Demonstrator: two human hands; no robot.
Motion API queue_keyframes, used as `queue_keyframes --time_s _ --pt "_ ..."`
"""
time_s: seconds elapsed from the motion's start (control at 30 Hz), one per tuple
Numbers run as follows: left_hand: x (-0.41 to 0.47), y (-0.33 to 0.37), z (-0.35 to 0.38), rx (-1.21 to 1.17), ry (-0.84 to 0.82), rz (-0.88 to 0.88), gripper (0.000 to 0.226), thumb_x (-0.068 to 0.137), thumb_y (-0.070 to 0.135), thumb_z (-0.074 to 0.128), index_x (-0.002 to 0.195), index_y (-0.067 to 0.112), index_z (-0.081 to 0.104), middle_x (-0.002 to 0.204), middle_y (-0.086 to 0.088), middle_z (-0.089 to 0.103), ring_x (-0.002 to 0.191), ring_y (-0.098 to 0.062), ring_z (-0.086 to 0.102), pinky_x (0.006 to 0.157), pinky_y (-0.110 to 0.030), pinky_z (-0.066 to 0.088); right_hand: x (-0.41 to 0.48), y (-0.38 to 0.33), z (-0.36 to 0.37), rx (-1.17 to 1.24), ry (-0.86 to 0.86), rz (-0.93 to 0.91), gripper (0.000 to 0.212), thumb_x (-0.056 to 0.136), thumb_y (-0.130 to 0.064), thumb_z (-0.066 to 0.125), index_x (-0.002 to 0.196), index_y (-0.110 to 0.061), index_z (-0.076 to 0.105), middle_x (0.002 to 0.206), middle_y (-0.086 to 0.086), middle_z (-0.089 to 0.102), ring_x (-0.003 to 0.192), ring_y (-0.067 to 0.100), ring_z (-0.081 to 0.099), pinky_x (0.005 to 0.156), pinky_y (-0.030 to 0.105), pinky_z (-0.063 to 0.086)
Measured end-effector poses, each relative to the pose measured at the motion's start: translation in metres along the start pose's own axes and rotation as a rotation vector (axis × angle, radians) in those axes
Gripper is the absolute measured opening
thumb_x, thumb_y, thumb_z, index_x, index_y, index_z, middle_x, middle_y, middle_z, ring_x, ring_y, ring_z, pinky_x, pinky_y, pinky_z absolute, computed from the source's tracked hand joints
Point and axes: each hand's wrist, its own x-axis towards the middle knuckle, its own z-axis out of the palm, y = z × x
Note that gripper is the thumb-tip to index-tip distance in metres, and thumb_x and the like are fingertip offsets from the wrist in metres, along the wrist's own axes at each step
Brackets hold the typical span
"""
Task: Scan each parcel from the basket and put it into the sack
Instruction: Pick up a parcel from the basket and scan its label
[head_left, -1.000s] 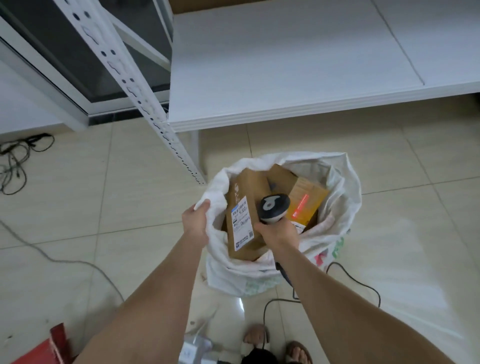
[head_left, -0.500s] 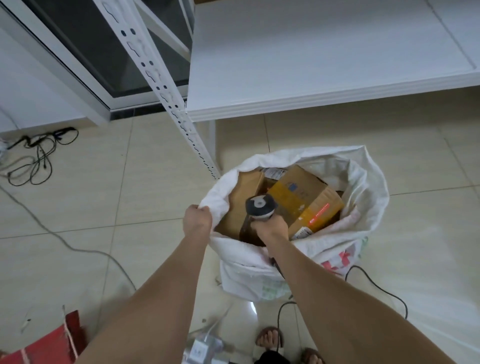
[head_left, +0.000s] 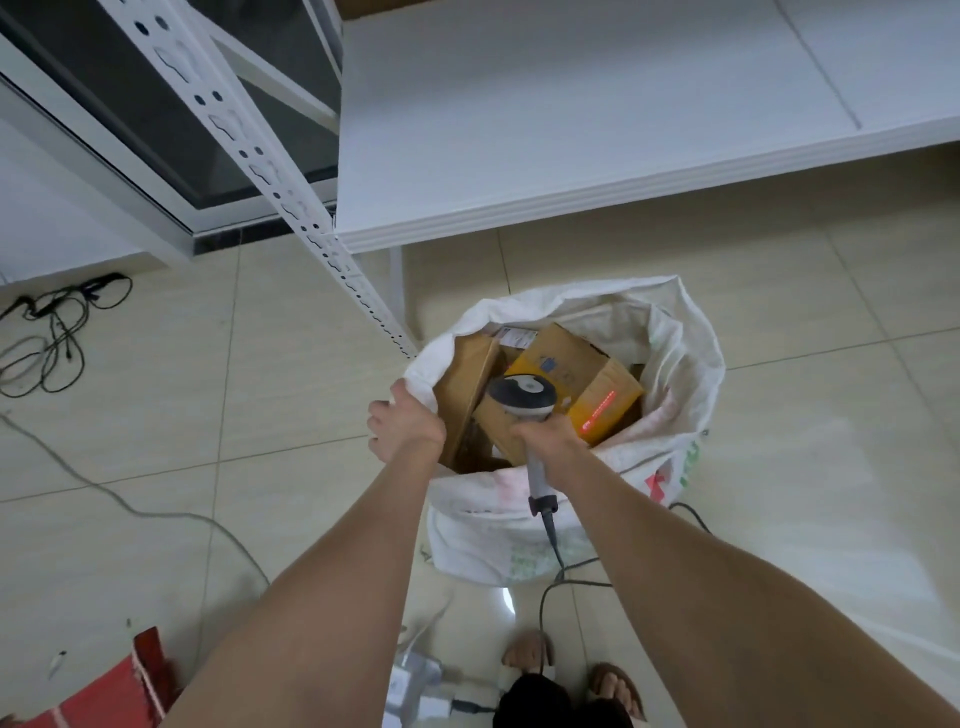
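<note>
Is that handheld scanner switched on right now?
On. A red scan line glows across the cardboard box in the sack, just ahead of the scanner that the right hand holds.

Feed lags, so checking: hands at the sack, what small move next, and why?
Probably lift the right hand and grey handheld scanner clear of the white woven sack: the brown cardboard parcels already lie inside, and the left hand holds its rim.

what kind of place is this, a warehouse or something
Likely a parcel-sorting or storage room: a white sack of cardboard parcels, a corded scanner in the right hand, and slotted metal shelving.
</note>
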Motion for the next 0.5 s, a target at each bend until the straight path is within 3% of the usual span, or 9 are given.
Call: queue_keyframes --time_s 0.07,0.1,0.2,0.27,0.37,0.43,0.5 --pt "-0.011 0.011 -0.011 0.036 -0.031 0.019 0.055 0.091 0.02 0.051 0.142 0.024 0.031 0.139 -0.012 0.028 0.129 -0.029 0.032 0.104 -0.041 0.03 -0.016 -0.011 -0.01 0.004 0.013 0.008 0.01 0.09 -0.004 0.062 0.095 -0.012 0.059 0.074 -0.007 0.048 0.062 0.005 0.046 0.057 0.015 0.043" --pt "-0.017 0.017 -0.018 0.046 -0.051 0.027 0.051 0.092 0.018 0.049 0.14 0.022 0.035 0.139 -0.012 0.028 0.128 -0.029 0.032 0.104 -0.04 0.03 -0.023 -0.016 -0.016 0.021 0.034 0.011 0.023 0.09 -0.003 0.062 0.112 -0.006 0.06 0.078 -0.005 0.05 0.066 0.006 0.049 0.057 0.013 0.044" --pt "-0.04 0.034 -0.041 0.043 -0.115 0.061 0.046 0.091 0.014 0.046 0.137 0.017 0.04 0.138 -0.013 0.028 0.128 -0.031 0.032 0.104 -0.04 0.033 -0.051 -0.04 -0.035 0.059 0.039 0.046 0.042 0.091 -0.006 0.063 0.131 -0.001 0.049 0.104 0.004 0.051 0.102 0.018 0.051 0.078 0.024 0.04" --pt "-0.059 0.048 -0.057 0.049 -0.155 0.094 0.048 0.09 0.012 0.045 0.138 0.016 0.042 0.139 -0.015 0.028 0.128 -0.033 0.033 0.103 -0.04 0.034 -0.07 -0.054 -0.051 0.104 0.031 0.053 0.038 0.091 -0.005 0.063 0.127 -0.001 0.05 0.098 0.002 0.052 0.102 0.018 0.045 0.079 0.024 0.035" --pt "-0.09 0.071 -0.082 0.054 -0.198 0.13 0.047 0.091 0.015 0.046 0.137 0.016 0.044 0.14 -0.016 0.028 0.128 -0.035 0.036 0.103 -0.041 0.035 -0.101 -0.07 -0.07 0.086 0.113 0.029 0.015 0.086 -0.004 0.067 0.093 -0.007 0.054 0.074 0.0 0.046 0.082 0.02 0.049 0.074 0.029 0.039" --pt "-0.114 0.092 -0.102 0.048 -0.218 0.177 0.045 0.091 0.014 0.048 0.136 0.016 0.046 0.141 -0.015 0.03 0.127 -0.035 0.039 0.103 -0.04 0.037 -0.126 -0.082 -0.086 0.105 0.141 0.02 0.018 0.083 0.0 0.066 0.075 -0.009 0.053 0.071 0.006 0.05 0.065 0.019 0.05 0.068 0.031 0.044" --pt "-0.141 0.116 -0.121 0.062 -0.22 0.256 0.042 0.09 0.014 0.049 0.132 0.018 0.051 0.139 -0.015 0.038 0.126 -0.033 0.04 0.095 -0.036 0.041 -0.155 -0.097 -0.103 0.178 0.163 0.012 0.017 0.081 0.003 0.065 0.073 -0.008 0.055 0.073 0.01 0.058 0.061 0.02 0.056 0.059 0.029 0.048"
